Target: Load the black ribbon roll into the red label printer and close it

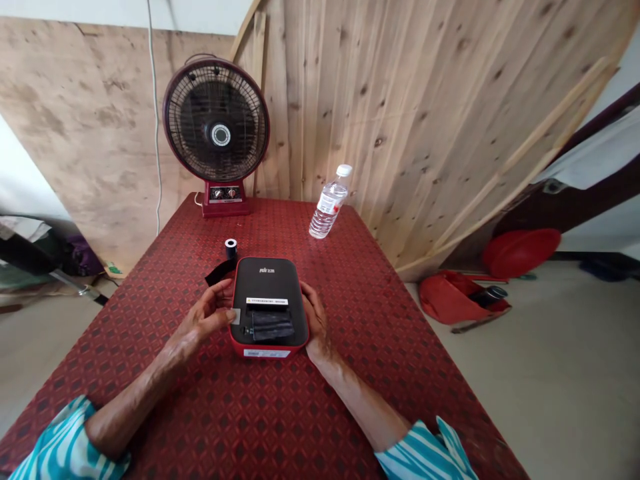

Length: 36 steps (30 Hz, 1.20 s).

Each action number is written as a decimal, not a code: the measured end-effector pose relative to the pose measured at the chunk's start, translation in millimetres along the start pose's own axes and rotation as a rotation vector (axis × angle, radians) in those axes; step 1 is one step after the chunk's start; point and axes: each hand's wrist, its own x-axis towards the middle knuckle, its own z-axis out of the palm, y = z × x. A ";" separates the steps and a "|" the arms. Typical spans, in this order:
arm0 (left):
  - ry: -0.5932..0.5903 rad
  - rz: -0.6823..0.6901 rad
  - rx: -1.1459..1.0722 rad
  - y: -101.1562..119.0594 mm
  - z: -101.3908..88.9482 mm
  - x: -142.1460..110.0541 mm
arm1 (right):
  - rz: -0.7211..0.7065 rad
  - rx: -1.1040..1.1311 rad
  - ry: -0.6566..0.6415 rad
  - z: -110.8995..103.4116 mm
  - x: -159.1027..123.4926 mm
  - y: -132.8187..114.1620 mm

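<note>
As I watch through the head camera, the left hand [203, 317] has its fingers [223, 308] pinched on what looks like a small pale tag [235, 317] at the edge of a black-and-red case [267, 277]. The right hand [316, 321] lies released over the case's other edge, grasping nothing. On the case, a black strip [273, 325] sits below a white-and-yellow label [267, 302] whose print, like the logo, I can't read. Beyond lie a black ribbon [220, 272] and a small black spool [231, 248] on the red patterned tablecloth [310, 413], then a water bottle [329, 210] and a maroon desk fan [216, 120].
</note>
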 end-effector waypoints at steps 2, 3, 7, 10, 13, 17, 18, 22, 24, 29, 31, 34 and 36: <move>-0.036 -0.038 -0.036 2.5 2.2 -0.3 | 0.002 -0.004 0.007 0.0 0.4 1.1; -0.043 -0.047 -0.046 4.0 3.2 -0.5 | 0.003 -0.006 0.012 0.0 0.6 1.7; -0.044 -0.071 -0.063 6.7 4.0 -0.2 | -0.001 0.000 0.016 0.1 0.9 1.4; -0.040 -0.087 -0.052 5.1 3.0 1.8 | -0.003 0.000 0.017 0.3 0.3 -0.7; -0.035 -0.097 -0.060 4.7 3.8 3.2 | 0.010 0.005 0.020 1.0 -0.5 -2.4; -0.031 -0.096 -0.079 7.9 6.1 2.0 | 0.008 0.022 0.030 2.5 -1.6 -3.5; -0.033 -0.095 -0.077 8.7 6.4 1.4 | -0.001 0.023 0.036 2.9 -1.7 -3.6; -0.017 -0.099 -0.068 10.7 6.4 0.2 | -0.036 0.032 0.025 3.2 -1.8 -3.2; 0.006 -0.099 -0.079 12.3 7.4 0.2 | -0.039 0.038 0.012 3.2 -1.4 -2.1; 0.006 -0.106 -0.100 21.2 12.4 -2.9 | -0.036 0.012 0.022 3.8 -0.2 -0.4; 0.006 -0.103 -0.058 26.3 11.9 -5.6 | -0.039 0.010 0.008 4.4 0.1 -1.3; 0.052 -0.016 0.158 38.2 8.0 -6.8 | -0.056 0.016 -0.004 5.3 0.9 -3.1; 0.073 0.130 0.396 50.0 7.3 -2.0 | -0.063 0.013 -0.007 5.7 1.8 -3.6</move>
